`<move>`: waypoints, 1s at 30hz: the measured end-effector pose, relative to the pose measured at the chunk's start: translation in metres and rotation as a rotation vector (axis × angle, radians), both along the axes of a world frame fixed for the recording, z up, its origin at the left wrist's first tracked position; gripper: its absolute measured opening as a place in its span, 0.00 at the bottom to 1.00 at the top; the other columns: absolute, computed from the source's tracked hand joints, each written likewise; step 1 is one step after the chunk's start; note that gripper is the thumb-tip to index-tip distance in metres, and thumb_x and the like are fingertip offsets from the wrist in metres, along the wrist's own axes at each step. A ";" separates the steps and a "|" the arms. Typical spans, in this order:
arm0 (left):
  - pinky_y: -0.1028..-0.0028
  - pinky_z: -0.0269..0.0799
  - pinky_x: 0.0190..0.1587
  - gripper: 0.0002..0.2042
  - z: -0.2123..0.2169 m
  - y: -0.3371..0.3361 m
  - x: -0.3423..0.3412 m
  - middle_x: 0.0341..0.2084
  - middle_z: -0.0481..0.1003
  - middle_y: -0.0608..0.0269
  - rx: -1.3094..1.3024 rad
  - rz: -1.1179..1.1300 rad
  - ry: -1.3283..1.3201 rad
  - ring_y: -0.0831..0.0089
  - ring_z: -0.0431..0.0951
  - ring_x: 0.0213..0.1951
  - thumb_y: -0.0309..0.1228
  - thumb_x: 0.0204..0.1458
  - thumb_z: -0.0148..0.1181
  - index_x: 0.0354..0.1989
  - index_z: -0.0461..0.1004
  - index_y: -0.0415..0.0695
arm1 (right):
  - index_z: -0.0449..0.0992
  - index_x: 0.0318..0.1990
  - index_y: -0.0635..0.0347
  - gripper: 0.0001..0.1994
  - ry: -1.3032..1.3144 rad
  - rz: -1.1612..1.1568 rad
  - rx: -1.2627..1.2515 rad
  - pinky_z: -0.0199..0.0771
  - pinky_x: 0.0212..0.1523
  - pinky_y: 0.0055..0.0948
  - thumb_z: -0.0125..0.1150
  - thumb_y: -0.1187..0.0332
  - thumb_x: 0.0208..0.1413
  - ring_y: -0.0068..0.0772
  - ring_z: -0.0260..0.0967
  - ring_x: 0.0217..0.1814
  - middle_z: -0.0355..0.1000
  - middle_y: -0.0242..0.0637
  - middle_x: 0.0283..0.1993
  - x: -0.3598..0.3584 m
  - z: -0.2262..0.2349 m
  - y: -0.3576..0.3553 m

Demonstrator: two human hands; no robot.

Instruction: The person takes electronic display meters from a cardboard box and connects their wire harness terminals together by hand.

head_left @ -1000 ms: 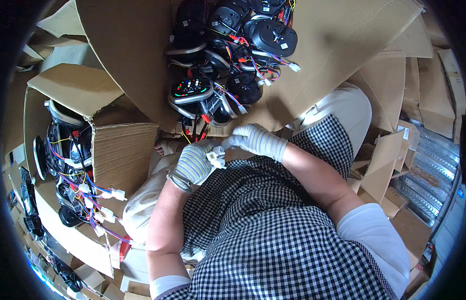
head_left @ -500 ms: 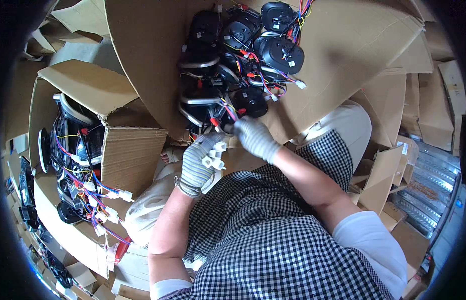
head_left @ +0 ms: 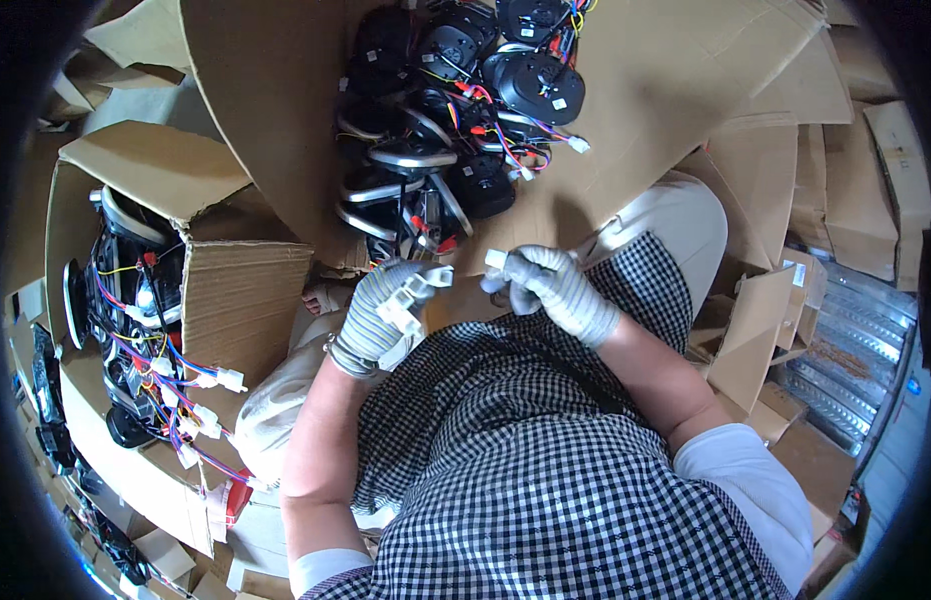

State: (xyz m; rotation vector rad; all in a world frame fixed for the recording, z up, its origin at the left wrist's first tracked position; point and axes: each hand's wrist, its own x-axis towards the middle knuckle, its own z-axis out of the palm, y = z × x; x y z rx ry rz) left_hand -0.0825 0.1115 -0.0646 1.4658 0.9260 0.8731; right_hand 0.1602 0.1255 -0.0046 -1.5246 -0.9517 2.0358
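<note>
Our gloved left hand (head_left: 383,312) pinches a cluster of white plug connectors (head_left: 417,293). Our right hand (head_left: 550,288) pinches one white connector (head_left: 496,260). A heap of black wired motors (head_left: 455,110) lies just beyond on cardboard (head_left: 665,90).

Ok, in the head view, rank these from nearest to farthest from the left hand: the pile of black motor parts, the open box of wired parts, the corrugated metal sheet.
1. Pile of black motor parts: just ahead of the left hand, on the cardboard.
2. Open box of wired parts: out to the left.
3. Corrugated metal sheet: far right, beyond the right hand.

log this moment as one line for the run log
left hand: holds white connectors | right hand: holds white connector | hands apart | black motor pile on cardboard ahead
</note>
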 end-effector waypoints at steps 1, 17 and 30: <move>0.71 0.71 0.33 0.14 0.004 0.004 0.000 0.31 0.74 0.61 0.305 -0.051 0.280 0.64 0.74 0.32 0.26 0.40 0.59 0.39 0.73 0.43 | 0.75 0.33 0.64 0.13 -0.144 0.056 0.073 0.60 0.20 0.15 0.50 0.62 0.58 0.13 0.58 0.17 0.71 0.30 0.24 -0.002 0.011 0.006; 0.68 0.68 0.27 0.16 0.005 -0.001 0.011 0.21 0.73 0.59 0.222 0.039 0.587 0.61 0.73 0.24 0.34 0.35 0.60 0.36 0.75 0.45 | 0.74 0.44 0.62 0.14 0.470 -0.201 -0.404 0.43 0.11 0.12 0.49 0.62 0.58 0.10 0.45 0.11 0.56 0.20 0.14 -0.030 -0.016 -0.003; 0.66 0.64 0.25 0.16 0.012 0.003 0.009 0.18 0.70 0.60 0.602 -0.007 0.757 0.62 0.70 0.21 0.39 0.34 0.61 0.33 0.75 0.46 | 0.75 0.41 0.61 0.14 0.502 -0.096 -0.623 0.41 0.10 0.14 0.50 0.60 0.57 0.12 0.42 0.09 0.50 0.19 0.12 -0.022 -0.035 -0.009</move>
